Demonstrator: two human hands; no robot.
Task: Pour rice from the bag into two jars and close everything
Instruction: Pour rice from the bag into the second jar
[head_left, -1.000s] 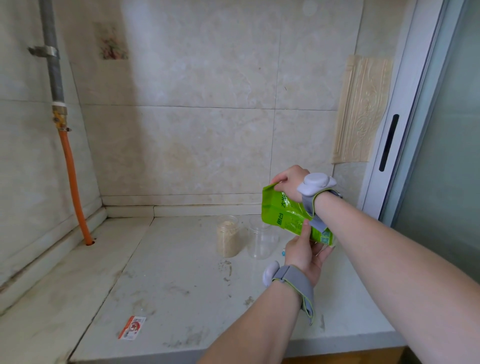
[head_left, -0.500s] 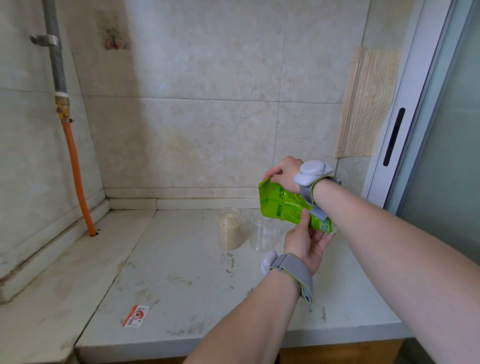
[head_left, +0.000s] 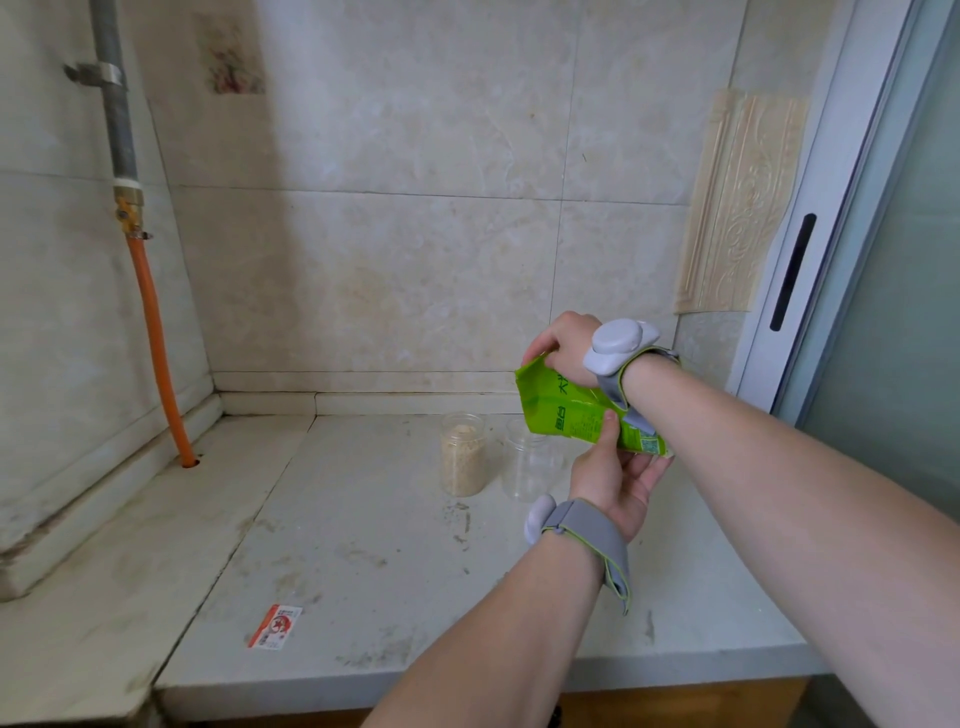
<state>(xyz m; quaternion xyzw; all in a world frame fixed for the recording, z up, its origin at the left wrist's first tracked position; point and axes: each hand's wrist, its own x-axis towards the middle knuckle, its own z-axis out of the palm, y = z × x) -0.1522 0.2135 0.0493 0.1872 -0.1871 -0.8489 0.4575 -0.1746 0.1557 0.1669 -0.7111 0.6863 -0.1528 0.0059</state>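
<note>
A green rice bag is held tilted in the air, its open top corner pointing left and down above the clear empty jar. My right hand grips the bag's top edge from above. My left hand holds the bag's lower end, thumb pressed on its front. Left of the empty jar stands a second clear jar filled with rice nearly to its rim. Both jars stand open on the stone counter. No lids are visible.
A small red and white packet lies near the counter's front edge. An orange hose runs down the left wall into the counter. A sliding door frame stands at the right. Tiled walls close the back and left.
The bag and both hands sit slightly lower and nearer the empty jar; my view has shifted a little. The grips are unchanged.
</note>
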